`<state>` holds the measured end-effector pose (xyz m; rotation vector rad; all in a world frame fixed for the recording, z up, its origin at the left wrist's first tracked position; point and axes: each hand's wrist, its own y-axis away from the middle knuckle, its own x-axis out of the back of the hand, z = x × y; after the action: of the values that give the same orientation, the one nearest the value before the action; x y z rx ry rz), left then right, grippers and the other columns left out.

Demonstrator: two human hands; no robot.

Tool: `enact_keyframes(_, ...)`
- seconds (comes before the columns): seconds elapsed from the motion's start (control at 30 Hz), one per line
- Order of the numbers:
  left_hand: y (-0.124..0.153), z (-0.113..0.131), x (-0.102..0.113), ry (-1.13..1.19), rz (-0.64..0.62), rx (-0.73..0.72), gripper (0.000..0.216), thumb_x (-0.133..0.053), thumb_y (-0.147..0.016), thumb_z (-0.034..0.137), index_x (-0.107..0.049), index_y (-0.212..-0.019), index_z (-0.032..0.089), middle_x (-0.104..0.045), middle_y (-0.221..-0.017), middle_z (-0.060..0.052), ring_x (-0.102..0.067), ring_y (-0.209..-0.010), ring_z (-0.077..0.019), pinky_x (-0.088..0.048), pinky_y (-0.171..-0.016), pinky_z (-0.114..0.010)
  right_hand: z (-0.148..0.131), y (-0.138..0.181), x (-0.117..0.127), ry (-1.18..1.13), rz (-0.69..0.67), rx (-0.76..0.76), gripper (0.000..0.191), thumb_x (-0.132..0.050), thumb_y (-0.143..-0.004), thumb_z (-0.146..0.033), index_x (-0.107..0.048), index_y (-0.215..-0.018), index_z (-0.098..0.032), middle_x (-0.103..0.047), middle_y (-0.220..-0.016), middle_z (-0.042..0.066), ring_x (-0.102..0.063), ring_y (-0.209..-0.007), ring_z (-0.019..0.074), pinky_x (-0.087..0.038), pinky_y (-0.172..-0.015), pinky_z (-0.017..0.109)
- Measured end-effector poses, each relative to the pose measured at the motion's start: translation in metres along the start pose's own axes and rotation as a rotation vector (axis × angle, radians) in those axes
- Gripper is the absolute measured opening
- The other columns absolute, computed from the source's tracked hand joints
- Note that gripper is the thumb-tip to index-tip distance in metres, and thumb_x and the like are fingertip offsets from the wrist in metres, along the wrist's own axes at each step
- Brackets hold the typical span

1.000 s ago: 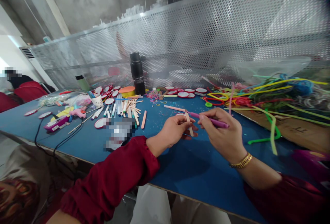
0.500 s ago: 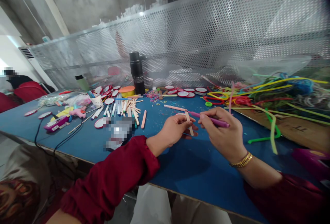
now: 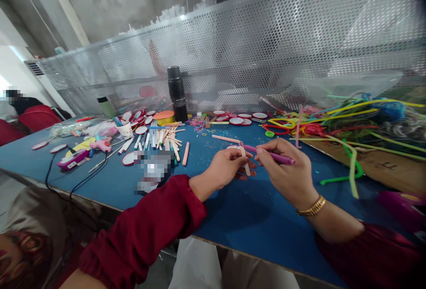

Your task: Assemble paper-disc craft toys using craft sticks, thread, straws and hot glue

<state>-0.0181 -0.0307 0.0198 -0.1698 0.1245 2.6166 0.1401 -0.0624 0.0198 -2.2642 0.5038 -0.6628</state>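
Observation:
Pinched in my left hand (image 3: 228, 165) is a pale wooden craft stick (image 3: 246, 166), held upright above the blue table. My right hand (image 3: 286, 165) grips a purple marker (image 3: 278, 158), its front end pointing left against or very near the top of the stick; exact contact is too small to tell. Behind the stick, a pink strip (image 3: 226, 138) lies further left, its right end close to the stick's top. A white disc with a reddish rim (image 3: 235, 147) shows partly behind my left fingers.
Loose craft sticks (image 3: 171, 138) and several markers lie left of my hands, near a black bottle (image 3: 177, 94). Pipe cleaners and yarn (image 3: 376, 116) pile up on the right over cardboard (image 3: 386, 162). A pink glue gun (image 3: 100, 145) lies far left. A perforated metal panel (image 3: 259, 49) stands behind.
The purple marker's front end has shifted slightly left and down at the stick, with my right hand moving a little. My left hand stays nearly still.

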Motion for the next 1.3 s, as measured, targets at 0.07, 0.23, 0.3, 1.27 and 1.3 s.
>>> enact_keyframes(0.07, 0.0001, 0.0004, -0.0003, -0.006, 0.002, 0.006, 0.016, -0.058, -0.093, 0.023, -0.066, -0.105, 0.015, -0.068, -0.09, -0.005, -0.069, -0.068, -0.0129, -0.052, -0.06, -0.023, 0.001, 0.0003, -0.0002, -0.002, 0.005, 0.0, 0.012, -0.064, -0.089, -0.029, -0.066, -0.079, -0.023, -0.067, -0.068, 0.0, -0.062, -0.057, 0.0153, -0.046, -0.055, 0.029)
enact_keyframes(0.23, 0.0008, 0.0014, -0.0013, -0.002, 0.012, 0.013, 0.015, -0.059, -0.094, 0.022, -0.066, -0.105, 0.015, -0.069, -0.09, -0.005, -0.069, -0.068, -0.0126, -0.053, -0.061, -0.023, 0.0023, 0.001, -0.0005, -0.017, 0.008, -0.001, 0.012, -0.064, -0.089, -0.029, -0.066, -0.08, -0.023, -0.067, -0.069, 0.0, -0.062, -0.058, 0.0152, -0.046, -0.056, 0.029)
enact_keyframes(0.3, 0.0012, 0.0023, -0.0016, -0.004, 0.013, 0.019, 0.015, -0.058, -0.094, 0.021, -0.066, -0.105, 0.015, -0.068, -0.089, -0.005, -0.069, -0.068, -0.0124, -0.053, -0.06, -0.022, 0.0022, 0.001, -0.0005, -0.018, 0.003, -0.004, 0.013, -0.064, -0.09, -0.03, -0.066, -0.08, -0.023, -0.067, -0.069, 0.0, -0.062, -0.057, 0.0151, -0.046, -0.056, 0.029)
enact_keyframes(1.27, 0.0001, 0.0003, 0.0008, 0.006, 0.012, 0.006, 0.02, -0.062, -0.093, 0.027, -0.066, -0.109, 0.015, -0.07, -0.089, -0.005, -0.07, -0.069, -0.0135, -0.053, -0.061, -0.022, 0.0022, -0.0003, 0.0011, -0.008, 0.021, -0.006, 0.015, -0.066, -0.089, -0.033, -0.064, -0.078, -0.024, -0.068, -0.067, 0.001, -0.062, -0.057, 0.0172, -0.049, -0.057, 0.032)
enact_keyframes(1.3, 0.0001, 0.0002, 0.001, 0.006, 0.01, 0.005, 0.02, -0.063, -0.093, 0.027, -0.067, -0.109, 0.015, -0.07, -0.089, -0.005, -0.07, -0.069, -0.0135, -0.053, -0.061, -0.022, 0.0025, -0.0002, 0.0011, -0.011, 0.014, -0.006, 0.014, -0.066, -0.089, -0.033, -0.064, -0.078, -0.025, -0.068, -0.067, 0.001, -0.062, -0.057, 0.0173, -0.049, -0.056, 0.032)
